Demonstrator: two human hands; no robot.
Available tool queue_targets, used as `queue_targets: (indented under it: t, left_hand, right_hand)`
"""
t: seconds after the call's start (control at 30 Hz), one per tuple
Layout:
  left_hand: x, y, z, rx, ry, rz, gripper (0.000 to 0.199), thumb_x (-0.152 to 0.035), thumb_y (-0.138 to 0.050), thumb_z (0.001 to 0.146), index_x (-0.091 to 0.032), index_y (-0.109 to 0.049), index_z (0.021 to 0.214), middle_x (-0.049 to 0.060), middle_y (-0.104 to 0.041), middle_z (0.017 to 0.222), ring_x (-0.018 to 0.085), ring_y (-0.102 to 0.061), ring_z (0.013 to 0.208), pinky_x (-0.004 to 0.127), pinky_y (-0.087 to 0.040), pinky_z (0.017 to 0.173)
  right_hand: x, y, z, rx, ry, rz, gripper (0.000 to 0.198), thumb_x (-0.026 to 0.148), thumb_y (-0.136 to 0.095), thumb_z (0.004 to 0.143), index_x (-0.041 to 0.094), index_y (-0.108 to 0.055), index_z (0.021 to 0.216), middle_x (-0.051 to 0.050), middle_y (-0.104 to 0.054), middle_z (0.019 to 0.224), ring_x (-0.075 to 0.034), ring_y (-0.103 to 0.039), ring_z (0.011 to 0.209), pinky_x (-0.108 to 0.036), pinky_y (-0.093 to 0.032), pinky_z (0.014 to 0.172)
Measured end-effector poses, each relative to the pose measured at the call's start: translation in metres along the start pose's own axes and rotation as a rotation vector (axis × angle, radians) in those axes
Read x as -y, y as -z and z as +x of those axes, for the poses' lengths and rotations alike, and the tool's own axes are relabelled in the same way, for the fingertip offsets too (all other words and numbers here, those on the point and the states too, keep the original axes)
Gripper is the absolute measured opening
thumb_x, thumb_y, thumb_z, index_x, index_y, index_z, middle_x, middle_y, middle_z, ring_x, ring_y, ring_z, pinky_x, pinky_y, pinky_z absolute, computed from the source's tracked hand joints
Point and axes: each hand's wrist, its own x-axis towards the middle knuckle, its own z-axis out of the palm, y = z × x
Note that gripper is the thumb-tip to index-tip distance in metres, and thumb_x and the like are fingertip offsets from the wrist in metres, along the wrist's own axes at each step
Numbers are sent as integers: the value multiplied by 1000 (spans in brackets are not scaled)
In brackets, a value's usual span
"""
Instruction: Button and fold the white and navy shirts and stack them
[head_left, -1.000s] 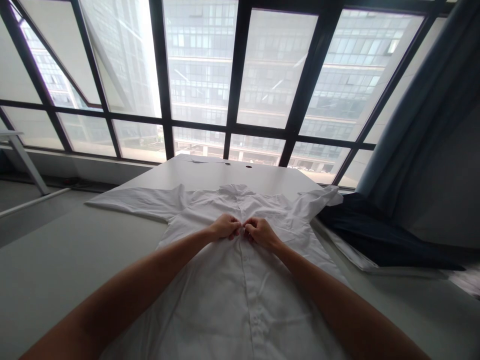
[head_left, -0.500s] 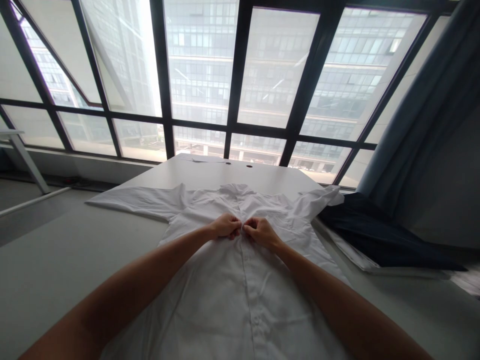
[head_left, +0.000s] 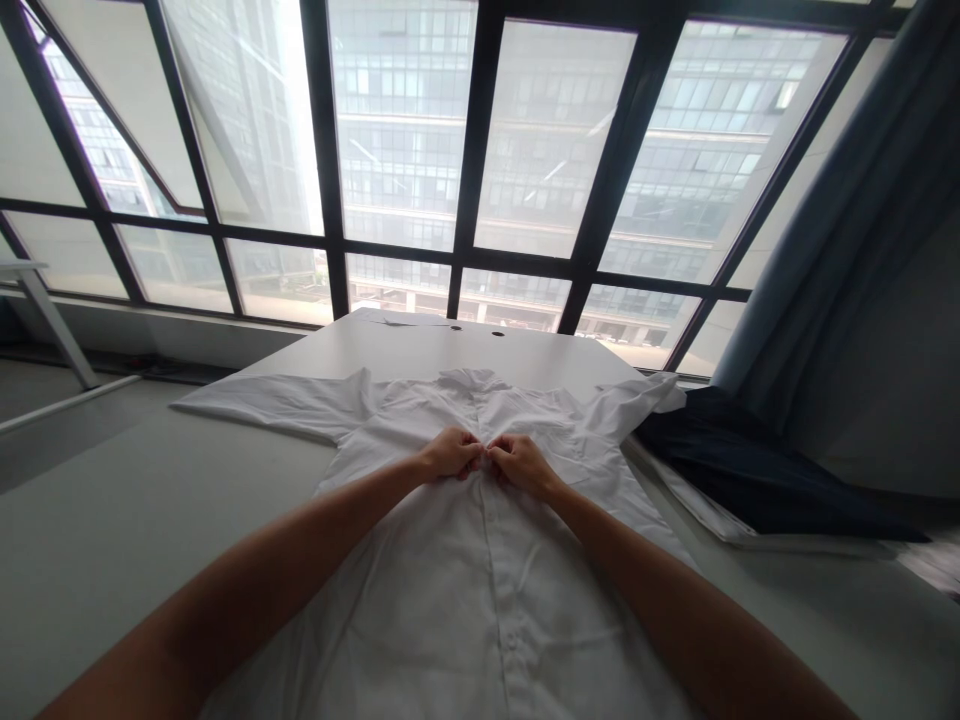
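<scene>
A white button-up shirt (head_left: 427,580) lies front side up on the white table (head_left: 187,510), its collar toward the window and its sleeves out to both sides. At the chest, my left hand (head_left: 451,454) pinches the edge of the front placket. Almost touching it, my right hand (head_left: 523,463) is closed on the placket from the other side. Any button between the fingertips is hidden. Below the hands the placket runs down toward me, and small buttons show along it.
Dark navy cloth (head_left: 757,470) lies on white fabric at the table's right side, beside a blue-grey curtain (head_left: 840,220). Dark-framed windows (head_left: 465,150) rise behind the table. Two dark holes pierce the tabletop near its far edge. A white metal frame (head_left: 56,325) stands at left.
The fingertips of both hands have drawn slightly closer together at the placket. The shirt lies as before.
</scene>
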Motion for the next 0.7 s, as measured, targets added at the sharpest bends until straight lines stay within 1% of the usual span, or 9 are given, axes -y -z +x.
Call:
queue_targets:
  t: [0.13,0.2,0.27,0.37,0.43,0.47,0.53,0.63,0.7]
  left_hand:
    - [-2,2,-1,14,-12,58,19,-23,-50,82,-16,-55,66,-5,-52,49,7,-45,36,18,-31,38]
    - [-2,3,-1,-6,-32,152,17,-25,-50,84,-15,-60,76,-5,-55,52,9,-48,37,20,-33,40]
    - [0,4,-2,-60,-90,313,19,-28,-51,86,-15,-65,84,-3,-59,57,12,-55,44,22,-40,47]
    - [5,7,-3,-218,-207,606,23,-34,-57,87,-17,-69,93,4,-71,77,21,-68,76,29,-49,72]
    - [11,10,-3,-295,-265,757,32,-39,-59,87,-18,-67,111,9,-71,107,26,-63,106,35,-46,92]
    - [15,10,-3,-288,-274,808,40,-41,-58,89,-18,-62,122,11,-65,124,27,-57,119,38,-42,100]
    - [21,11,-4,-186,-259,882,52,-45,-48,94,-18,-48,139,13,-47,147,27,-40,137,44,-30,111]
    - [24,13,-7,6,-206,945,57,-48,-32,100,-18,-36,148,13,-28,159,28,-21,147,52,-17,116]
    - [19,18,-10,81,-209,956,60,-52,-34,99,-19,-36,149,13,-27,159,30,-20,147,53,-18,115]
  right_hand:
    - [6,1,0,23,-68,16,19,20,-49,81,17,-59,66,3,-58,52,-10,-52,42,-19,-35,39]
    - [7,1,0,29,-92,24,21,19,-47,82,17,-58,64,3,-57,52,-10,-50,41,-19,-34,39]
    - [8,1,0,38,-108,16,23,19,-46,83,17,-56,62,3,-56,52,-10,-49,41,-19,-34,40]
    - [7,-1,-3,-3,-76,-65,19,20,-50,84,16,-59,68,1,-59,56,-12,-54,46,-21,-38,46]
    - [6,-4,-8,-118,38,-205,13,23,-55,84,15,-64,79,-1,-65,65,-14,-60,57,-22,-42,56]
    - [6,-6,-12,-172,108,-299,13,24,-57,84,16,-66,86,-2,-67,70,-15,-62,63,-23,-42,61]
    - [8,-9,-22,-227,209,-487,19,25,-57,85,17,-68,98,-4,-71,81,-17,-65,73,-24,-42,67]
    - [15,-12,-35,-182,198,-667,24,27,-55,87,18,-67,106,-6,-72,89,-19,-66,79,-25,-40,67]
    - [22,-9,-37,-111,139,-711,22,30,-54,89,18,-69,100,-7,-73,85,-20,-66,78,-26,-39,65]
